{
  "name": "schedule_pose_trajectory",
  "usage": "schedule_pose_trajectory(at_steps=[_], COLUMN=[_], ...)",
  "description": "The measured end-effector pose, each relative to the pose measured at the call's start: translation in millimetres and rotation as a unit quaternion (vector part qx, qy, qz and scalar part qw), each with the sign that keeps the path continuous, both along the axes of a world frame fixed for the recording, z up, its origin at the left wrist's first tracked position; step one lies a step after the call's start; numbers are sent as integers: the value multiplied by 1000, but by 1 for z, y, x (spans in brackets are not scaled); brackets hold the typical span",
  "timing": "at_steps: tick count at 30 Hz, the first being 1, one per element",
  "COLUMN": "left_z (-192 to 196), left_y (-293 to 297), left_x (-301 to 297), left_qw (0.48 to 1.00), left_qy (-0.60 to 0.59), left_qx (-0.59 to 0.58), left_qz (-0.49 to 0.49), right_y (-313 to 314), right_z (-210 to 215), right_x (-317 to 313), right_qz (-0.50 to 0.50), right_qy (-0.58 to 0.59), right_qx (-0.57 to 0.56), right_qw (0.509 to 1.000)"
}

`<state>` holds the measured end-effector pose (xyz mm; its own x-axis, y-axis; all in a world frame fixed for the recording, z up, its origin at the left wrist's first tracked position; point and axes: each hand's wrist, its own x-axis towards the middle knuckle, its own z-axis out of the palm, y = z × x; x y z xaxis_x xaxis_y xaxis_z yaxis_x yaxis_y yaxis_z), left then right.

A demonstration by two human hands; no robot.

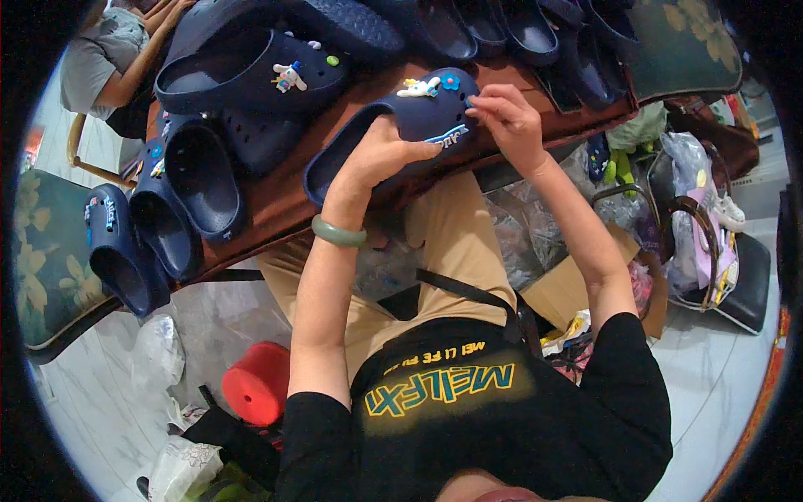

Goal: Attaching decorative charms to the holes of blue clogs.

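Note:
A navy clog (347, 142) lies on the brown-covered table in front of me. Its upper carries a white dog-shaped charm (420, 87), a blue flower charm (451, 81) and a lettered charm (447, 137). My left hand (381, 155) grips the clog, fingers inside the foot opening and thumb across the outside of the upper. At the holes near the toe, my right hand (510, 121) is pinched closed with its fingertips against the clog. Whatever the pinch holds, if anything, is too small or hidden to make out.
Navy clogs crowd the table (276, 188), including a large decorated clog (251, 75) and an undecorated clog (205, 180) at left. A red foam-like roll (255, 382), plastic bags (157, 351) and a cardboard box (577, 284) lie below. Another person (113, 67) sits at far left.

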<state>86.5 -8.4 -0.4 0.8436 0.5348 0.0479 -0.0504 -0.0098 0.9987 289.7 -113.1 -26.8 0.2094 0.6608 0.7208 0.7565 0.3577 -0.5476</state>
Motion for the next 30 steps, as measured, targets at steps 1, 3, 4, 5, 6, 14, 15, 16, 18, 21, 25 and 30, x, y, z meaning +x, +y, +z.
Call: schedule_pose_trajectory(at_steps=[1, 3, 4, 5, 6, 14, 15, 16, 18, 21, 25, 30], left_z=[1, -3, -4, -4, -5, -4, -5, -7, -7, -5, -10, -8], left_y=[-1, 0, 0, 1, 1, -2, -2, -2, -4, -6, -4, -4], left_x=[0, 1, 1, 1, 1, 1, 0, 0, 3, 0, -1, 3], left_qw=[1000, 1000, 1000, 999, 1000, 1000, 1000, 1000, 1000, 1000, 999, 999], left_qy=[-2, -17, -30, -31, -26, -15, -15, -14, -15, -16, -38, -40], left_qx=[-3, -3, -2, -3, 2, -2, 3, 9, 8, 12, 21, 15], left_qz=[-3, -4, -8, -7, -10, -2, 0, 2, 2, 4, 0, -20], right_y=[-2, -3, -3, -4, -6, -16, -17, -18, -20, -19, -16, -16], right_z=[1, 1, 1, 1, 1, 23, 25, 24, 25, 34, 41, 43], right_x=[-2, -5, -4, -3, -1, 10, 10, 10, 13, 12, 9, 7], right_qz=[7, 38, 41, 51, 62, 41, 39, 39, 24, 51, 55, 38], right_qy=[-61, -115, -116, -128, -139, -318, -355, -355, -456, -484, -534, -627], right_qx=[17, 38, 38, 27, 16, -47, -68, -70, -87, -125, -155, -192], right_qw=[998, 992, 992, 990, 988, 946, 932, 931, 885, 865, 829, 754])
